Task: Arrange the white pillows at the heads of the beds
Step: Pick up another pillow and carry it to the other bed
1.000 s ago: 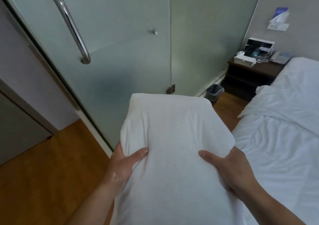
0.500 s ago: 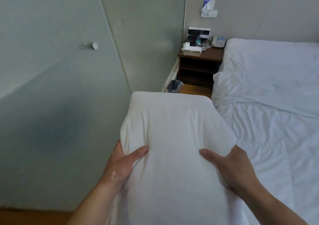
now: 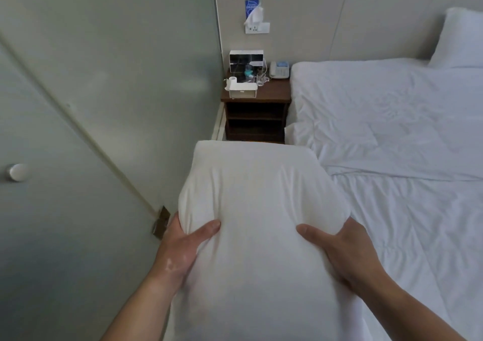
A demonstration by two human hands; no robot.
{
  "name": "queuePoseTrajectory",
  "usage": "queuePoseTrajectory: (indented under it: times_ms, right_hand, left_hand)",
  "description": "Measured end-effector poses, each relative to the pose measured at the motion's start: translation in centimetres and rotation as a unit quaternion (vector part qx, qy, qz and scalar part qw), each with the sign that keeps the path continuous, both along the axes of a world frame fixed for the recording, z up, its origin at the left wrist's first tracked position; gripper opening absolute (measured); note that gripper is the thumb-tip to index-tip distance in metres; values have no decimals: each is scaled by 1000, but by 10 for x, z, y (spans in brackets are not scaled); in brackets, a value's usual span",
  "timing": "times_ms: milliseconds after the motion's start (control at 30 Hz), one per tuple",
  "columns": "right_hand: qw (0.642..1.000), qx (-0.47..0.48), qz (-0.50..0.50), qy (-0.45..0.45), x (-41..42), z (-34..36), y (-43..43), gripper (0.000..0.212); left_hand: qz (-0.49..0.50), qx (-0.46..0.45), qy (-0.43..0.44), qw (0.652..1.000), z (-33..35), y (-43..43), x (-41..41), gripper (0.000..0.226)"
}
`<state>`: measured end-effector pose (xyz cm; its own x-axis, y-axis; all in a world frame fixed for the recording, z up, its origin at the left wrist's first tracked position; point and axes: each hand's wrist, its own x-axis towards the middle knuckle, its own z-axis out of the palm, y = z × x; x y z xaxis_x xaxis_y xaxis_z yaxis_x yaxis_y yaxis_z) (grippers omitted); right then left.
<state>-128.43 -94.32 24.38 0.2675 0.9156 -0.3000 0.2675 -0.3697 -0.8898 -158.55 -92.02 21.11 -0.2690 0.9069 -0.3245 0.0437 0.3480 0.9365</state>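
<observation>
I hold a white pillow (image 3: 256, 210) lengthwise in front of me, over the gap beside the bed. My left hand (image 3: 180, 249) grips its left side with the thumb pressed on top. My right hand (image 3: 345, 251) grips its right side the same way. The bed (image 3: 392, 131) with a rumpled white duvet lies to the right, its head against the far wall. A second white pillow (image 3: 460, 40) leans upright at the bed's head, at the top right.
A dark wooden nightstand (image 3: 257, 105) stands at the bed's head, carrying a white box, a phone (image 3: 279, 69) and small items. A frosted glass wall (image 3: 104, 105) runs close on my left. A socket (image 3: 257, 27) sits on the far wall.
The view has swung right, away from the glass door and floor toward the bed's head; the second pillow has come into sight. Both hands keep the same grip on the pillow.
</observation>
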Motion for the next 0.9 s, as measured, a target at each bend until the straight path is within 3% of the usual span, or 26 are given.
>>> queuePoseTrajectory:
  times_ms: [200, 333, 633, 900]
  right_hand:
    - [998, -5, -50, -29, 3, -5, 94, 50]
    - [997, 5, -70, -26, 0, 4, 167, 39]
    - [993, 18, -116, -23, 18, 13, 314, 35]
    - [993, 18, -112, -9, 84, 4, 483, 40]
  left_hand:
    - [-55, 4, -8, 998, -11, 122, 4, 96]
    - [-87, 17, -8, 996, -5, 213, 7, 76]
    - [-129, 7, -17, 991, 3, 385, 34, 92]
    - [-125, -10, -28, 992, 6, 549, 98, 73]
